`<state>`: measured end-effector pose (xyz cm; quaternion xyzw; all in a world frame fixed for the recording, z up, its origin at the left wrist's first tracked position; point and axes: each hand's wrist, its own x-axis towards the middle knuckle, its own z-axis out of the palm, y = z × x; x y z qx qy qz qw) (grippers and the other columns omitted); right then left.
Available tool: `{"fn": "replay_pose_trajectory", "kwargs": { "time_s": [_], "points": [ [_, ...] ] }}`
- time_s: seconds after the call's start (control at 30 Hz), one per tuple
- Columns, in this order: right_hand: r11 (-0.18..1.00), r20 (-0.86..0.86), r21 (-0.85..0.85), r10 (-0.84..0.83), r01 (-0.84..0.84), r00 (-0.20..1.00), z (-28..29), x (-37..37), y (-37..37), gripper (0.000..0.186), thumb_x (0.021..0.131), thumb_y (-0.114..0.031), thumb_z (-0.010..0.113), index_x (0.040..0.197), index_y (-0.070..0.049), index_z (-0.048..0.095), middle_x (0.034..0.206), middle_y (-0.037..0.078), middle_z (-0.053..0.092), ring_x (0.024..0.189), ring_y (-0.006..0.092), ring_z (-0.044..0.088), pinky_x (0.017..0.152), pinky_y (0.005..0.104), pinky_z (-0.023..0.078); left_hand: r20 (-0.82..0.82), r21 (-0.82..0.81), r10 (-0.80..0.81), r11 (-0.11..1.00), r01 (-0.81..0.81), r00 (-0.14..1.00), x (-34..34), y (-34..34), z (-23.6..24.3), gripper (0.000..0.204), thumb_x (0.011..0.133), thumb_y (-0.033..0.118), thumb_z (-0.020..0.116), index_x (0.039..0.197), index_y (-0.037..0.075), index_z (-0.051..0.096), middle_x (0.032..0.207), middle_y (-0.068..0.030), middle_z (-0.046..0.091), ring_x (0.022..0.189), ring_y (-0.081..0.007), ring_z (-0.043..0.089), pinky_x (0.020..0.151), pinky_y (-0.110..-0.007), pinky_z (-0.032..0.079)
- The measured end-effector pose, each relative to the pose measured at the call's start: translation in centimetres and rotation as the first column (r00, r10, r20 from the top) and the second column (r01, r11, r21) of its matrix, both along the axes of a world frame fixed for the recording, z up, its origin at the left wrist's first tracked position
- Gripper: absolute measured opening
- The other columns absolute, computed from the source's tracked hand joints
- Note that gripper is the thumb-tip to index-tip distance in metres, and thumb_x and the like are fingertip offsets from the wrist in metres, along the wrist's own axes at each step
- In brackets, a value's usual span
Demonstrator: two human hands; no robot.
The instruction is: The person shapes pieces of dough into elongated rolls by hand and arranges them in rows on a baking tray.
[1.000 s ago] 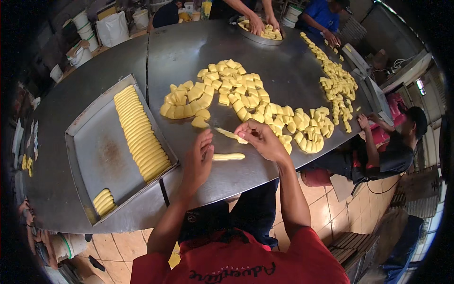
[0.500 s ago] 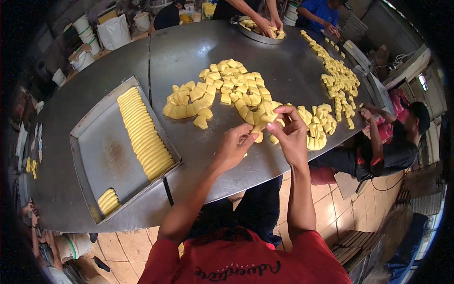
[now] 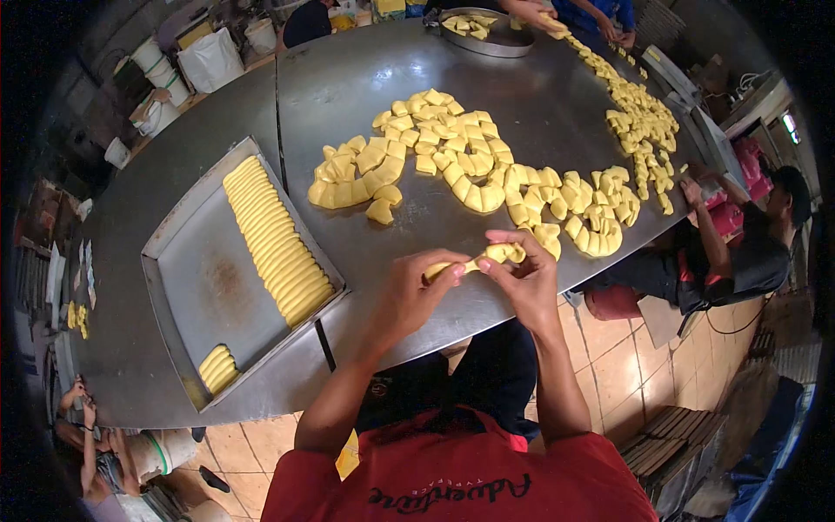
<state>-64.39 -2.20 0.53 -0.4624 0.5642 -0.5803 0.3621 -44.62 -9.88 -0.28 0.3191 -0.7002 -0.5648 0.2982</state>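
Note:
A twisted strip of yellow dough (image 3: pixel 477 264) is stretched between my two hands over the near edge of the metal table. My left hand (image 3: pixel 412 291) pinches its left end, and my right hand (image 3: pixel 528 283) grips the thicker, folded right end. Just beyond my hands, a winding pile of cut yellow dough pieces (image 3: pixel 435 135) lies on the table. To the left sits a shallow metal tray (image 3: pixel 187 252). Slim dough rolls (image 3: pixel 271 239) fill a row along its right side, and a few more rolls (image 3: pixel 217 369) lie in its near corner.
Far off stands a round pan (image 3: pixel 509 39) with some dough pieces, a co-worker's hand (image 3: pixel 531 13) beside it. More dough pieces (image 3: pixel 639 122) run along the table's right side. A seated person (image 3: pixel 731 252) works at the right edge. White buckets (image 3: pixel 165 74) stand at the far left.
My hands have drawn back from the pile toward me, and the dough between them is now a longer strip. The co-worker's hands have left the pan's middle, one showing at its right.

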Motion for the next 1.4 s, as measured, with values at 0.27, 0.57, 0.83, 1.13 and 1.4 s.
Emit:
{"fn": "replay_pose_trajectory", "kwargs": {
  "time_s": [0.27, 0.57, 0.83, 1.13, 1.4],
  "points": [
    [0.951, 0.047, -0.131, -0.277, 0.281, 0.960, 1.5, -1.9, 1.2, 0.026, 0.100, 0.000, 0.076, 0.125, 0.001, 0.069, 0.111, 0.008, 0.075, 0.095, 0.0113, 0.073, 0.084, 0.0262, 0.063, -0.028, -0.097, 0.312, 0.945, -0.313, 0.950, 2.2, -0.6, -1.3, 0.031, 0.115, 0.026, 0.055, 0.119, 0.001, 0.072, 0.095, -0.0046, 0.070, 0.087, -0.0121, 0.061, 0.077, -0.029, 0.050],
    [0.734, 0.165, -0.275, -0.600, 0.621, 0.783, 2.5, -3.8, 1.6, 0.029, 0.114, -0.024, 0.061, 0.132, -0.002, 0.066, 0.126, 0.012, 0.073, 0.112, 0.0152, 0.069, 0.090, 0.0307, 0.060, 0.002, -0.407, 0.639, 0.704, -0.583, 0.770, 2.4, -2.6, -4.1, 0.021, 0.111, 0.014, 0.052, 0.117, -0.001, 0.067, 0.107, -0.0183, 0.064, 0.106, -0.0358, 0.061, 0.096, -0.048, 0.047],
    [0.993, 0.279, 0.041, -0.116, 0.109, 0.953, 2.1, -0.4, 2.2, 0.034, 0.114, -0.021, 0.060, 0.142, -0.002, 0.063, 0.122, 0.008, 0.067, 0.110, 0.0146, 0.070, 0.095, 0.0290, 0.063, 0.168, -0.518, 0.466, 0.791, -0.325, 0.868, 1.7, 0.9, -2.6, 0.034, 0.111, 0.009, 0.053, 0.141, 0.000, 0.065, 0.146, -0.0217, 0.060, 0.138, -0.0380, 0.057, 0.120, -0.044, 0.041],
    [0.979, -0.076, 0.198, -0.028, 0.043, 0.997, -1.5, 2.5, 2.6, 0.035, 0.097, -0.002, 0.081, 0.130, 0.003, 0.071, 0.122, 0.013, 0.073, 0.105, 0.0136, 0.073, 0.087, 0.0259, 0.061, -0.282, 0.362, 0.089, 0.932, 0.020, 0.955, 0.2, 4.8, -2.6, 0.053, 0.108, 0.002, 0.064, 0.158, -0.005, 0.049, 0.147, -0.0165, 0.066, 0.129, -0.0169, 0.066, 0.112, -0.032, 0.052],
    [0.993, -0.400, -0.108, 0.001, -0.048, 0.916, -0.4, 2.7, 3.4, 0.034, 0.092, 0.000, 0.081, 0.126, -0.003, 0.079, 0.125, 0.015, 0.075, 0.111, 0.0259, 0.074, 0.091, 0.0354, 0.061, -0.335, 0.434, 0.243, 0.897, -0.079, 0.910, -0.2, 4.6, -2.9, 0.032, 0.104, 0.009, 0.073, 0.133, -0.003, 0.067, 0.123, -0.0104, 0.074, 0.115, -0.0156, 0.070, 0.099, -0.029, 0.058]
  ]
}}
